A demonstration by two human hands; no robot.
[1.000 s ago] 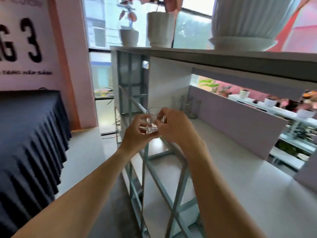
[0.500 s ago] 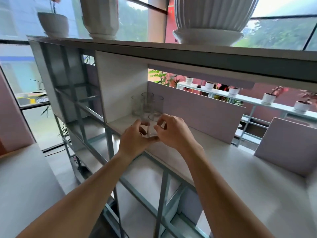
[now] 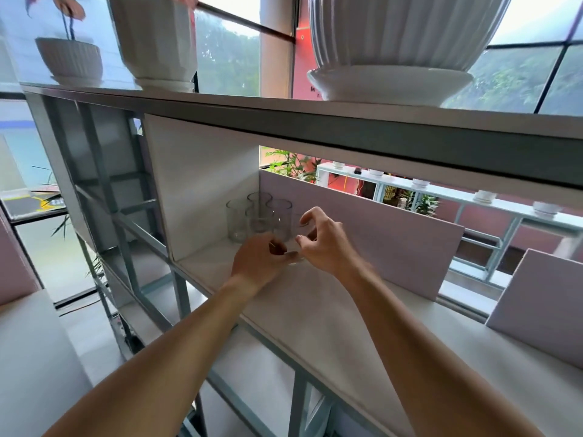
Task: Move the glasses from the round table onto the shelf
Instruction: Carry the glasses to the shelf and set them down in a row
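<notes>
Both hands reach into the white shelf (image 3: 315, 313) compartment; left hand (image 3: 258, 263) and right hand (image 3: 328, 244) each pinch a clear glass (image 3: 295, 238) between fingertips, fingers curled round its sides; its base sits at or just above the shelf board, cannot tell which; a cluster of glasses (image 3: 255, 216) stands just behind, in the back left corner; large white pots (image 3: 391, 55) on the top board.
</notes>
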